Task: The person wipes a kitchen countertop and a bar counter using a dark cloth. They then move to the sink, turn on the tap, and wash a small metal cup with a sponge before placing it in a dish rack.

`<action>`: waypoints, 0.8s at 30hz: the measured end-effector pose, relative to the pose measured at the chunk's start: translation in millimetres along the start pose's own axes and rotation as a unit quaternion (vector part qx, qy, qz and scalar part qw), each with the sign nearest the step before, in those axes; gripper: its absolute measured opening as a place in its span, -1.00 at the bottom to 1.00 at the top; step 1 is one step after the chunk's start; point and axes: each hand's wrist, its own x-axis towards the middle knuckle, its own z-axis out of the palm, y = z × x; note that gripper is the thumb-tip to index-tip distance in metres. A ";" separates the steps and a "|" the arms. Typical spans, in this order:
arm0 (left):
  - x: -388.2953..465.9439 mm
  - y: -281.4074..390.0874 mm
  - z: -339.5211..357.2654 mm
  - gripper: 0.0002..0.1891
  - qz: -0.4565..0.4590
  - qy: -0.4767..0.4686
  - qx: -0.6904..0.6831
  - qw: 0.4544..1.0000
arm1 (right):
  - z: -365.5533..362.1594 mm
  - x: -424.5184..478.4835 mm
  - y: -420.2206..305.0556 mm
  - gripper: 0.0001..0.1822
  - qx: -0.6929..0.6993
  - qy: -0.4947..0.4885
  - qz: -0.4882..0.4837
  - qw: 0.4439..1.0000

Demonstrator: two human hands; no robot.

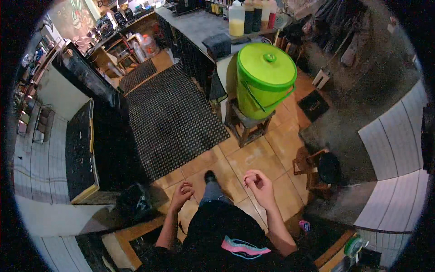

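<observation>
My left hand (183,195) is raised over the tiled floor, its fingers loosely curled and apart, with nothing seen in it. Likewise my right hand (259,187) hangs in the air with bent fingers; no object shows in it. Beyond the right hand, a lime-green lidded plastic bucket (258,91) with a darker green rim and a handle stands upright on a small wooden stool (248,131). Neither hand touches it. A black rubber mat (173,119) with holes lies on the floor ahead of my left hand.
A long counter (190,25) holds squeeze bottles (237,20) of yellow, dark and red liquid. Black cabinet-like furniture (81,153) stands at the left. To the right are a small wooden chair (307,166), a dark floor mat (313,105) and a long-handled tool (321,77).
</observation>
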 end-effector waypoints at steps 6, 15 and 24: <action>125.8 67.4 -74.2 -0.72 0.218 -0.080 0.071 0.970 | 37.0 111.6 38.0 -0.82 -0.041 0.020 0.018 0.999; 272.7 218.0 -145.4 -0.85 0.309 -0.102 0.140 0.935 | 152.9 317.5 43.9 -0.85 -0.057 0.055 0.010 0.997; 446.6 322.1 -146.3 -0.80 0.282 -0.190 0.243 0.908 | 209.0 564.5 10.3 -0.62 -0.241 -0.096 -0.061 0.964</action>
